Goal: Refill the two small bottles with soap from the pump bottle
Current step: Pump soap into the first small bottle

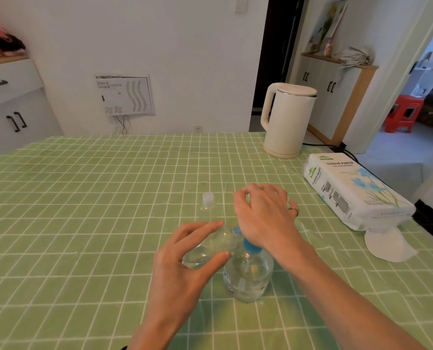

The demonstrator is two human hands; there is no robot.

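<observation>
Nearest me on the green checked tabletop (pixel 84 198), my left hand (pixel 182 261) grips a small clear bottle (pixel 210 245), thumb and fingers curled round it, tilted with its mouth at the blue nozzle of the pump bottle (pixel 248 276). My right hand (pixel 263 213) reaches over with its heel on the pump head, fingers loosely curved and gripping nothing. Beyond stands the capped second small bottle (pixel 207 203).
</observation>
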